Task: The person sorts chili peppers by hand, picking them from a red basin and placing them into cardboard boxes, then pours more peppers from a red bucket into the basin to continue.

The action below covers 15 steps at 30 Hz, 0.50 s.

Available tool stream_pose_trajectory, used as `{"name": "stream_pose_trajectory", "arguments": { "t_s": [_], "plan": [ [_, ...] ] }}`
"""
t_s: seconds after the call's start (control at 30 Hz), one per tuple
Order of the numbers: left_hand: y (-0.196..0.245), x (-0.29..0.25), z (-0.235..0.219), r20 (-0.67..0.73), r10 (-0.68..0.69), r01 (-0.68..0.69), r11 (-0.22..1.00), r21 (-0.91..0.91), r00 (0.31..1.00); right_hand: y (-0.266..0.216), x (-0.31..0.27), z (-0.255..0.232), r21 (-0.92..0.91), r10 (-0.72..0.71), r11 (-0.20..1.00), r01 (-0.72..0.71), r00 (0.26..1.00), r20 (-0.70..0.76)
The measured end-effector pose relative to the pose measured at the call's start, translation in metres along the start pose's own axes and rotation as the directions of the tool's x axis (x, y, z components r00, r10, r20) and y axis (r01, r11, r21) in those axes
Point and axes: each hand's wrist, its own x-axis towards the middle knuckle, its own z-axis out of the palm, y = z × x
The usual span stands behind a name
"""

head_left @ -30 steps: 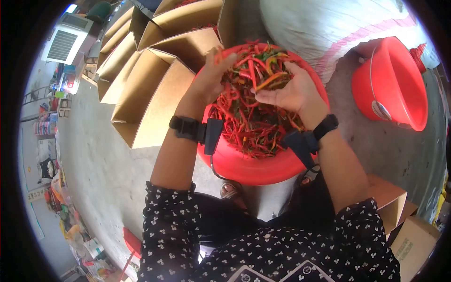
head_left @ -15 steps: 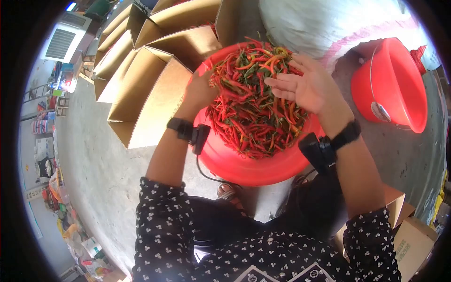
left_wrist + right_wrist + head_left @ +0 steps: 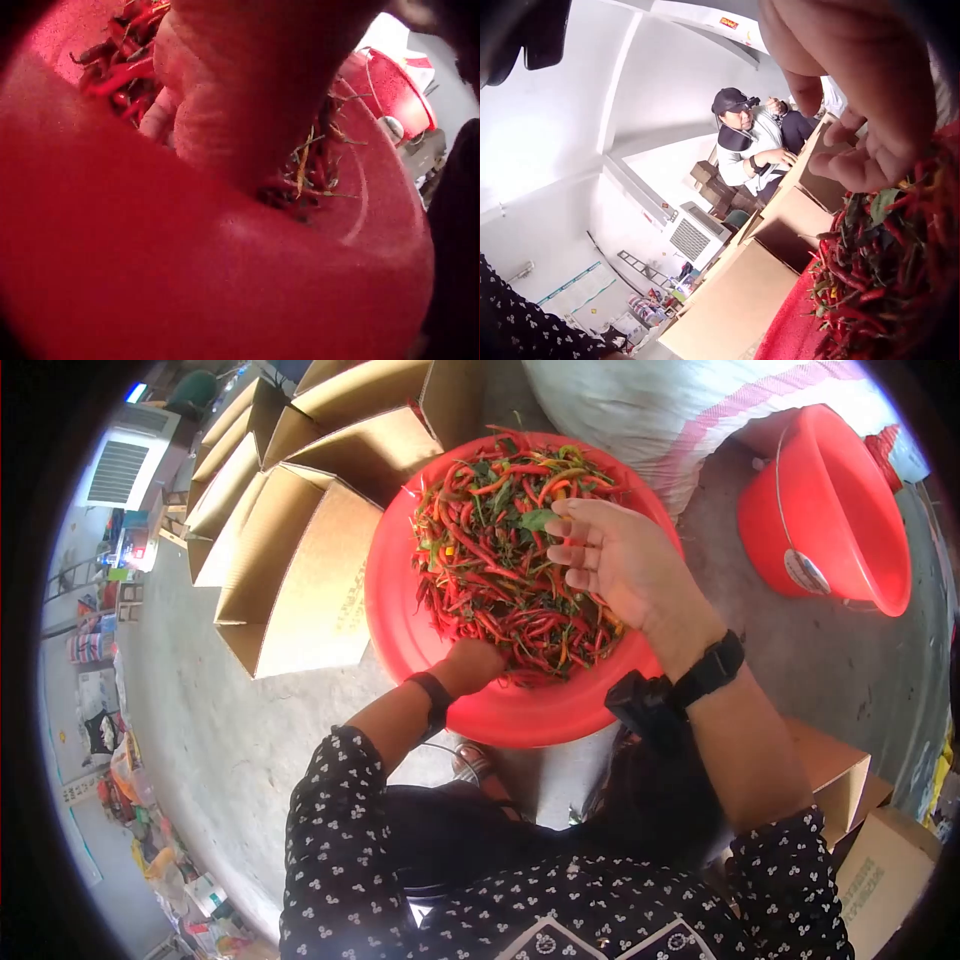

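Note:
A heap of red chili peppers (image 3: 500, 565), mixed with green leaves and a few orange pods, fills much of a wide red basin (image 3: 395, 610). My left hand (image 3: 472, 665) is at the near left edge of the heap, its fingers hidden from the head camera. In the left wrist view, the left hand (image 3: 217, 97) reaches down among the peppers inside the basin wall, and I cannot tell what its fingers hold. My right hand (image 3: 630, 565) hovers over the heap's right side, palm turned inward. Its fingers are loosely bent and hold nothing.
Tall open cardboard boxes (image 3: 315, 575) stand left of the basin. A red bucket (image 3: 815, 520) tilts at the right, near a big white sack (image 3: 620, 410). Another cardboard box (image 3: 885, 880) lies at lower right. A person (image 3: 754, 150) sits beyond the boxes.
Both hands were at the heap's far side. My left hand has come toward me along the left rim to the near edge. The right has drawn apart from it, its fingers now empty.

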Motion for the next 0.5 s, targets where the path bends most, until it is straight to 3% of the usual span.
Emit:
{"name": "stream_pose_trajectory", "arguments": {
  "t_s": [0.1,0.17,0.2,0.23,0.27,0.3,0.37,0.4,0.47,0.5],
  "plan": [
    [-0.011,0.01,-0.024,0.066,-0.045,0.048,0.998,-0.046,0.997,-0.002,-0.004,-0.007,-0.095,0.009,0.995,-0.008,1.0,0.013],
    [-0.019,0.012,-0.062,-0.199,0.107,-0.187,0.876,-0.444,0.974,-0.002,-0.006,-0.013,-0.124,0.01,0.992,-0.009,1.0,0.007],
    [-0.014,0.011,-0.083,-0.199,0.111,-0.19,0.877,-0.441,0.974,-0.001,-0.006,-0.015,-0.16,0.02,0.987,-0.017,1.0,0.012],
    [-0.007,0.01,-0.106,-0.098,-0.118,0.006,0.664,-0.748,0.988,0.0,-0.005,-0.019,-0.158,0.016,0.987,-0.014,1.0,0.01],
    [-0.002,0.011,-0.122,0.08,-0.295,0.179,0.325,-0.929,0.952,0.002,-0.003,-0.025,-0.306,0.078,0.95,-0.066,0.997,0.026],
    [0.0,0.012,-0.131,0.079,-0.296,0.179,0.328,-0.928,0.952,0.004,0.0,-0.03,-0.448,0.141,0.887,-0.112,0.99,0.031],
    [0.003,0.018,-0.141,0.017,-0.342,0.047,0.081,-0.996,0.939,0.012,0.009,-0.039,-0.542,0.166,0.831,-0.13,0.986,0.018],
    [0.004,0.022,-0.143,0.016,-0.339,0.047,0.085,-0.995,0.941,0.011,0.009,-0.04,-0.632,0.19,0.761,-0.145,0.982,0.003],
    [0.007,0.028,-0.147,-0.003,-0.345,-0.055,-0.141,-0.989,0.939,0.01,0.01,-0.042,-0.673,0.189,0.728,-0.132,0.982,0.013],
    [0.01,0.03,-0.149,-0.003,-0.343,-0.054,-0.139,-0.989,0.939,0.009,0.009,-0.043,-0.713,0.194,0.691,-0.119,0.981,0.025]
  ]
}}
